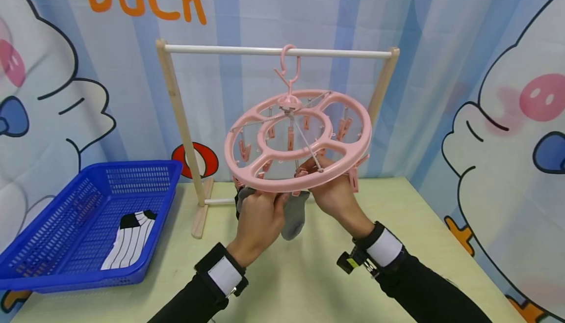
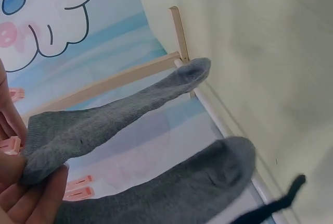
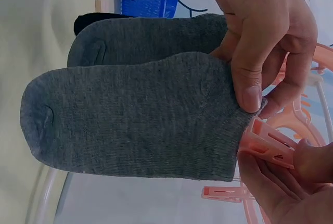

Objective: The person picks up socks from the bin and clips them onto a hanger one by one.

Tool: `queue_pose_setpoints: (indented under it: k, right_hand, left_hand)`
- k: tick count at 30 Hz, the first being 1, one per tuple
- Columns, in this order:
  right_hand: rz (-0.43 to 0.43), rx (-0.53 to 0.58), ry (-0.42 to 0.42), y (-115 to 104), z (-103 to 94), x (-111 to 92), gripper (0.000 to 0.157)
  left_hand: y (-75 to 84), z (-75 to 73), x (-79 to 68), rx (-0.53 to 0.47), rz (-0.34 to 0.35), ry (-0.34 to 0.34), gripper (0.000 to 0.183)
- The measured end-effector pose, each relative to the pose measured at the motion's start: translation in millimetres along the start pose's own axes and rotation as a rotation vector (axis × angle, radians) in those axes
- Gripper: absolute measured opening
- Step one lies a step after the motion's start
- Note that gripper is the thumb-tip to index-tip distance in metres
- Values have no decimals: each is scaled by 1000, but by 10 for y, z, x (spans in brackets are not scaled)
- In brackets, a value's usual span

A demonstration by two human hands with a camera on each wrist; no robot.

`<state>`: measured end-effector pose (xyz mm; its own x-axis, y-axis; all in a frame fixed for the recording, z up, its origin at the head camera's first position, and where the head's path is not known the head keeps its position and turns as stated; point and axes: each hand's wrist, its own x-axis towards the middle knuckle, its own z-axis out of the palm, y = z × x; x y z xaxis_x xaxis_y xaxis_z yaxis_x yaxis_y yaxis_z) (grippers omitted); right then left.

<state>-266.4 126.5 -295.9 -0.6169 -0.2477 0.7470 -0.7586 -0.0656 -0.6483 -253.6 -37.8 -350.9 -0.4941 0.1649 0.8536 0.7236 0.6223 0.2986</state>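
Observation:
A round pink clip hanger hangs by its hook from a white rod, its ring tilted. Under the near rim, my left hand pinches the open end of a grey sock between thumb and fingers. My right hand grips a pink clothespin of the hanger, its tip right at the sock's cuff. Close beside hangs another grey sock, with a black sock partly hidden behind it. The hanger's rim covers some of my fingers in the head view.
The rod belongs to a wooden-legged rack standing on the pale table. At left, a blue basket holds a white striped sock with black parts. Several other clothespins dangle around the ring. A printed curtain stands behind.

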Motion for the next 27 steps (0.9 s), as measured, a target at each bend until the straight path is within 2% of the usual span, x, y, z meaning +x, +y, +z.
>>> queue_pose_setpoints:
  k: [2, 5, 7, 11, 13, 18, 20, 27]
  right_hand:
    - [-3, -66, 2, 1, -4, 5, 9]
    - [-17, -223, 10, 2, -16, 11, 8]
    - [-22, -267, 12, 1, -18, 13, 8]
    - [-31, -295, 19, 11, -10, 18, 10]
    - [-15, -256, 12, 7, -2, 18, 10]
    - [80, -309, 3, -32, 10, 10, 10]
    - [111, -382, 3, -46, 16, 8, 9]
    - [169, -383, 10, -51, 12, -8, 13]
  left_hand:
    - [1, 5, 6, -2, -11, 5, 9]
    - [9, 3, 21, -3, -25, 14, 5]
    - [16, 1, 35, -2, -28, 27, 5]
    - [29, 0, 59, -9, -28, 51, 7]
    - [30, 1, 62, -13, -27, 55, 8]
    - [38, -16, 69, -13, -32, 48, 7]
    - [37, -24, 67, -14, -35, 42, 7]
    - [53, -56, 41, -9, -28, 12, 11]
